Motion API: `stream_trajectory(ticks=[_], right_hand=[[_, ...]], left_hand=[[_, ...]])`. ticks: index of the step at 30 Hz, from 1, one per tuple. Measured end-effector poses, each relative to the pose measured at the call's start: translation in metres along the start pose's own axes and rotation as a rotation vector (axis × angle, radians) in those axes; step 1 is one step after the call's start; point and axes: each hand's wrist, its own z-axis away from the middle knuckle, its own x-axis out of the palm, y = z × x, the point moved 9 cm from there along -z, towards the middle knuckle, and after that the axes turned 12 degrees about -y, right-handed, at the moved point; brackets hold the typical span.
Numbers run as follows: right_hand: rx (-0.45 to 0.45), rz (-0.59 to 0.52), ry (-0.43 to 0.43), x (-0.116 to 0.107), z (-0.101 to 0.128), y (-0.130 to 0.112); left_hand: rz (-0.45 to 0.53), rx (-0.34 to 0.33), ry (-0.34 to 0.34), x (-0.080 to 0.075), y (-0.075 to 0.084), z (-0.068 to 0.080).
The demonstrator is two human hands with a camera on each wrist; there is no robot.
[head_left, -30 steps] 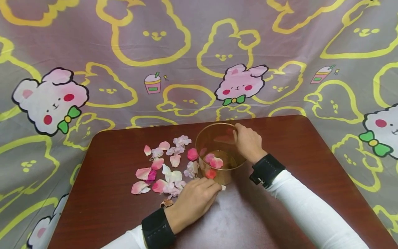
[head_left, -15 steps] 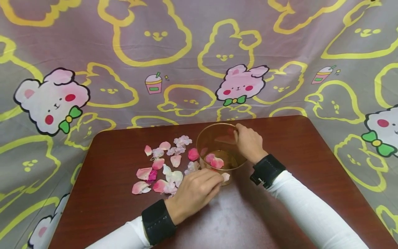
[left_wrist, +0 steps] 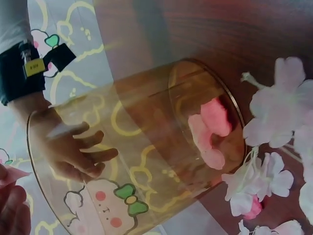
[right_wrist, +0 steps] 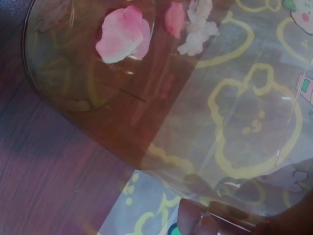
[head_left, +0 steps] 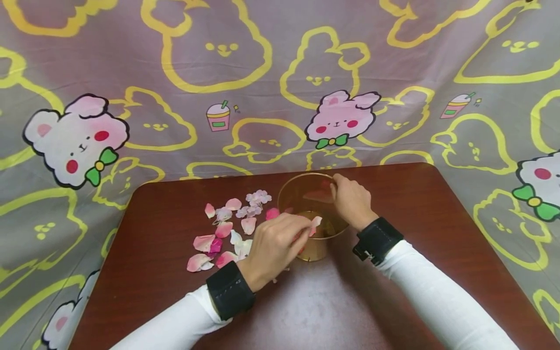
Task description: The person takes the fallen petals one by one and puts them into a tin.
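A dark reddish-brown desk (head_left: 393, 291) stands against a grey cloth backdrop (head_left: 262, 73) printed with yellow rabbit outlines and pink bears. On the desk stands a clear amber-tinted cup (head_left: 306, 201), upright, with pink petals (right_wrist: 124, 34) lying on its bottom. The left hand (head_left: 280, 240) is at the near-left edge of the cup's rim, its fingers curled together and pinching a pale pink petal (head_left: 316, 221) that sits just over the cup's opening. The right hand (head_left: 352, 201) is at the cup's right side, thumb and fingers curled over the rim and wall, gripping it; the right wrist view shows its fingertips (right_wrist: 195, 220) pressed to the glass from outside. To the left of the cup, loose petals (head_left: 218, 233) in pink and white lie scattered on the desk, with small pale blossoms (head_left: 258, 197) at the far side of the scatter, near the cup. Both forearms wear white sleeves (head_left: 437, 296) and black wrist straps (head_left: 376, 239), reaching toward the cup from the near edge of the desk.
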Motion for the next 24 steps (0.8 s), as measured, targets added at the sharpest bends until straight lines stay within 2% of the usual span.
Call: stream_trajectory(ticks=[5, 9, 18, 24], right_hand=[[-0.003, -0.001, -0.009, 0.0, 0.001, 0.0], [-0.006, -0.005, -0.01, 0.0, 0.0, -0.001], [-0.003, -0.003, -0.01, 0.0, -0.001, -0.001], [-0.001, -0.002, -0.013, 0.001, 0.0, 0.0]], left_hand=[[0.008, -0.073, -0.036, 0.005, -0.009, -0.006], [0.001, -0.095, -0.063, 0.01, -0.013, -0.005], [-0.078, -0.072, -0.128, 0.02, -0.014, -0.002], [-0.088, -0.07, -0.154, 0.023, -0.014, -0.002]])
